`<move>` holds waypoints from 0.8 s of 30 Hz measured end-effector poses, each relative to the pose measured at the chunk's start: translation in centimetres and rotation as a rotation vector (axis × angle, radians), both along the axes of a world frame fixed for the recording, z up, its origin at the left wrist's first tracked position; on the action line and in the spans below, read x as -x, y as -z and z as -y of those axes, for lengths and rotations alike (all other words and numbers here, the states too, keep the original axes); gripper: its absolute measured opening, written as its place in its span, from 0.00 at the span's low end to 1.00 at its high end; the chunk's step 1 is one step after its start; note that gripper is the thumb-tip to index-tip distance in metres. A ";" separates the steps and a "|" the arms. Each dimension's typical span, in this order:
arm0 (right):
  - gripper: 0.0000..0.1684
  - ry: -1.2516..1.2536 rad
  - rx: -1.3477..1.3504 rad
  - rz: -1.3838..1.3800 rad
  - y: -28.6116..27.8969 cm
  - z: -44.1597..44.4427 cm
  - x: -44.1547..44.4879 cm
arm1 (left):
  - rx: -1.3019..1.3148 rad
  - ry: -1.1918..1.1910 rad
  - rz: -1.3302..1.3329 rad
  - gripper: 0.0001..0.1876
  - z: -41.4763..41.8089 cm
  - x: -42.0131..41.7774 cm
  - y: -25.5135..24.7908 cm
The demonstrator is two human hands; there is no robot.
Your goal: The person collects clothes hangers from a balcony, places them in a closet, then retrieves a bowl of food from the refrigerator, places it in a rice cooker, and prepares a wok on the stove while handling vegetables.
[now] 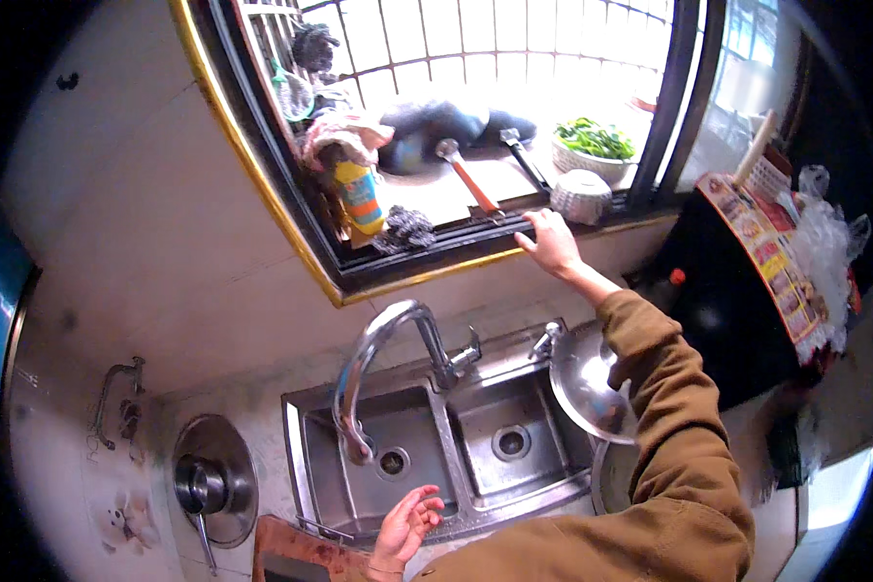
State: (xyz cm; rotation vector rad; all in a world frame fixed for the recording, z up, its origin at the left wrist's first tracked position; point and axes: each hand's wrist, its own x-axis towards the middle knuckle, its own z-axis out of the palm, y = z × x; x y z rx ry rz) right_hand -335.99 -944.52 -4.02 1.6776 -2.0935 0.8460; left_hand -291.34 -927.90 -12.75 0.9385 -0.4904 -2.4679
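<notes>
My right hand (551, 241) is stretched out to the window sill, its fingers apart at the sill's edge, beside a small upturned white basket (581, 196) and near an orange-handled utensil (473, 185). Nothing shows in its grasp. Over the front rim of the double stainless steel sink (460, 509) is my left hand (409, 525), palm up with loosely curled fingers and nothing in it. A curved chrome faucet (389, 320) arches over the left basin. At the right basin a round metal lid or bowl (589, 385) leans, partly behind my right sleeve.
On the sill stand a basket of green leafy vegetables (594, 140), a black-handled pan (525, 161), a yellow bottle (360, 196) and a steel scouring pad (405, 230). Metal pans (217, 480) lie left of the sink, near a brown board (313, 549). Plastic bags (829, 247) lie at right.
</notes>
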 end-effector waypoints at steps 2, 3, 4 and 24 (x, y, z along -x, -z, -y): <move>0.25 0.035 -0.027 0.020 -0.4 4.2 0.6 | 0.005 0.021 -0.008 0.18 0.3 0.2 0.3; 0.25 0.059 -0.016 0.065 -0.4 6.7 0.1 | 0.013 0.021 -0.014 0.18 0.5 -0.2 0.8; 0.27 -0.023 -0.142 0.064 -1.1 10.0 -2.8 | -0.016 -0.051 -0.002 0.17 0.7 -1.1 1.1; 0.19 0.270 -0.096 0.650 2.1 20.5 3.3 | -0.261 -0.512 -0.146 0.10 -0.7 -7.2 4.1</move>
